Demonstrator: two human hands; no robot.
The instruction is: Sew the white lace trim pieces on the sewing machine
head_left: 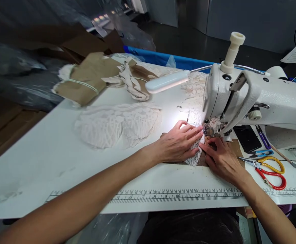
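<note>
A white lace piece (194, 156) lies under the presser foot (209, 131) of the white sewing machine (241, 98). My left hand (179, 142) rests flat on the lace, fingers stretched toward the needle area and holding nothing. Just right of it, my right hand (220, 157) has its fingers bent, with thumb and forefinger closed at the edge of the lace beside the foot. Its other fingertips are partly hidden. Light from a long white lamp (167, 81) falls brightly on the lace left of the machine head.
Flat lace pieces (119, 125) lie left of my hands. Behind them are brown-wrapped bundles (86, 78) and more lace (195, 83). To the right are a black phone (247, 138), yellow-and-red-handled scissors (258, 165) and blue thread snips (262, 153). A printed ruler (173, 195) runs along the front edge.
</note>
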